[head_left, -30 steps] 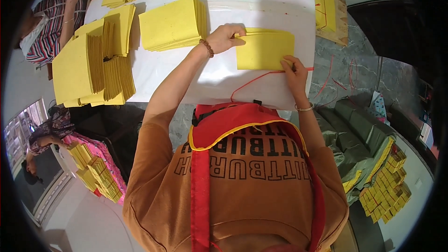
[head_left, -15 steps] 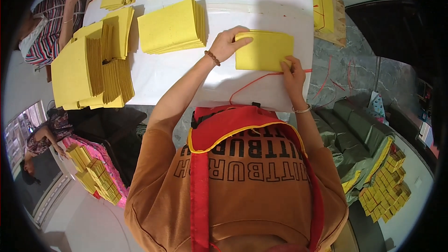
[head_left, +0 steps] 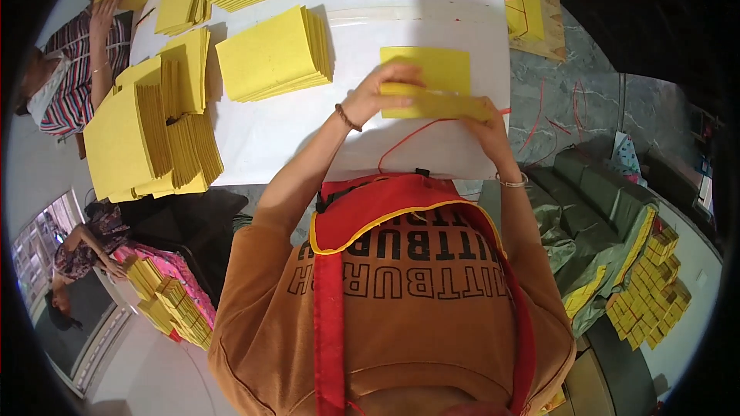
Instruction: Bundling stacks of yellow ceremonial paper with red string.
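Note:
At the table's near right part, a stack of yellow folded paper point(head_left: 443, 105) is tipped up on edge, its broad face turned toward me. My left hand point(head_left: 383, 90) holds its left end, thumb in front and blurred fingers behind. Its right end is pinched in my right hand point(head_left: 489, 125). Behind it another yellow paper piece point(head_left: 432, 62) lies flat on the white table. A red string point(head_left: 405, 142) runs across the table under and beside the paper, near my right hand. How many sheets I hold cannot be made out.
Fanned yellow paper stacks point(head_left: 274, 54) lie left of my hands, with taller piles point(head_left: 127, 135) at the table's left edge. A person in a striped top point(head_left: 65, 88) handles yellow paper at far left. Tied yellow bundles point(head_left: 524, 0) stand beyond the right edge.
The yellow paper stack, flat under my hands before, is now tipped up toward me, showing a flat piece behind it. My right hand has turned its end upward. The whole view has shifted slightly.

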`<action>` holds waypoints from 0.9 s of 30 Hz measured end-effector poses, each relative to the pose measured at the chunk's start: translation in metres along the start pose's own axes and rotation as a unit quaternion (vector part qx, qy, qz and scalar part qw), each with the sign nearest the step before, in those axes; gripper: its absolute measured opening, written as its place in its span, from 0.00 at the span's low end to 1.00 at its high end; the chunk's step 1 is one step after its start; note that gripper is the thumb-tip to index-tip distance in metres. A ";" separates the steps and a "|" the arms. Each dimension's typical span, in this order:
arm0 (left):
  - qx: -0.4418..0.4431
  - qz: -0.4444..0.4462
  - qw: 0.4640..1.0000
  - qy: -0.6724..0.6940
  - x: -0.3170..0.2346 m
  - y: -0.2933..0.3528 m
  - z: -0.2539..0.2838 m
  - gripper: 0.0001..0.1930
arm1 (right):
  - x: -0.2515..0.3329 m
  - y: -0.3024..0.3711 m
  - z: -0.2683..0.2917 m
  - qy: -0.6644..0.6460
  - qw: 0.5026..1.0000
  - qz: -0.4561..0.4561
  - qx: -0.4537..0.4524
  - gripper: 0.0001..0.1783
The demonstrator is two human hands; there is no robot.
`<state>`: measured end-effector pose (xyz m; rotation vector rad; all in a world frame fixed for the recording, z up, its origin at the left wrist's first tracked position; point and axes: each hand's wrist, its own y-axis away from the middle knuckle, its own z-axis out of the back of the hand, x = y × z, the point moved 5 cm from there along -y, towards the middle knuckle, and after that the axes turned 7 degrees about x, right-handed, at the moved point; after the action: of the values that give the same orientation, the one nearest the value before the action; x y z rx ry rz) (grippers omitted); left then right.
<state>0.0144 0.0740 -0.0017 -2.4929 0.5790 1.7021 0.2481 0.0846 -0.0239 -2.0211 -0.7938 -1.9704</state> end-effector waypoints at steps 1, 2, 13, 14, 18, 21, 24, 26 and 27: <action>0.083 0.004 0.990 -0.112 -0.002 0.006 -0.010 0.20 | 0.003 0.005 -0.002 0.020 0.999 0.009 0.029 0.12; 0.163 0.007 0.962 -0.221 -0.002 0.013 -0.022 0.22 | 0.000 0.010 0.001 0.021 0.999 0.006 0.026 0.12; 0.086 -0.188 0.749 -0.630 0.012 0.049 -0.046 0.16 | 0.020 0.023 -0.019 0.483 0.855 0.171 0.085 0.17; 0.088 -0.188 0.749 -0.629 0.011 0.048 -0.045 0.16 | 0.021 0.023 -0.019 0.483 0.854 0.172 0.091 0.16; 0.088 -0.175 0.801 -0.566 0.008 0.032 -0.034 0.12 | 0.026 0.011 -0.016 0.466 0.866 0.157 0.094 0.15; -0.097 -0.013 0.900 -0.425 0.011 0.013 -0.015 0.15 | 0.014 -0.007 -0.006 0.370 0.924 0.060 0.071 0.14; -0.161 0.090 0.875 -0.448 0.011 0.004 -0.011 0.15 | 0.003 -0.016 -0.006 0.163 0.985 -0.049 -0.008 0.20; -0.178 0.084 0.879 -0.435 0.009 0.002 -0.007 0.15 | 0.020 -0.018 -0.009 0.161 0.981 -0.018 -0.103 0.31; -0.186 0.085 0.890 -0.408 0.007 0.000 -0.004 0.15 | 0.019 -0.019 -0.006 0.162 0.981 -0.016 -0.104 0.31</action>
<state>0.0203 0.0706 -0.0063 -1.6194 0.4004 2.8743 0.2322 0.1018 -0.0087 -1.7245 -0.5712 -2.4044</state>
